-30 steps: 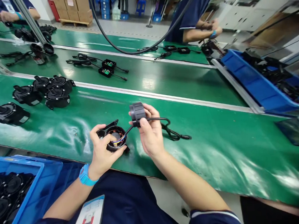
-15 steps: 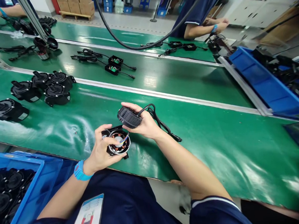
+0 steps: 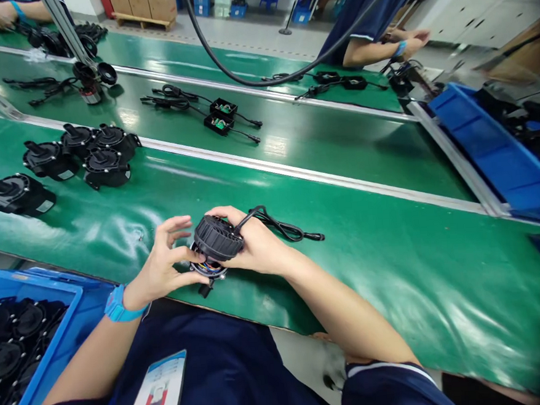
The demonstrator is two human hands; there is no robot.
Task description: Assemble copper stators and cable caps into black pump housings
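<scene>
In front of me, on the bench mat, stands a round motor housing [image 3: 209, 272] with coloured wires showing at its top. My right hand [image 3: 249, 244] grips a ribbed black end cap [image 3: 217, 237], tilted just above the housing. From the cap a black cable [image 3: 283, 226] runs out to the right and ends in a plug on the mat. My left hand [image 3: 163, 259] has thumb and one finger at the housing's rim by the wires. Its other fingers are raised and spread. The cap hides most of the housing's inside.
Several assembled black pumps [image 3: 105, 168] stand at the left on the green mat [image 3: 370, 251]. Beyond a metal rail lie two black boxes with green boards [image 3: 221, 124]. Blue bins hold black parts at lower left [image 3: 76, 302] and right [image 3: 492, 144]. Co-workers' hands show across the bench.
My right hand has brought the end cap down and left, over the motor housing. My left hand has shifted slightly left, its upper fingers lifting away. The cable has moved with the cap.
</scene>
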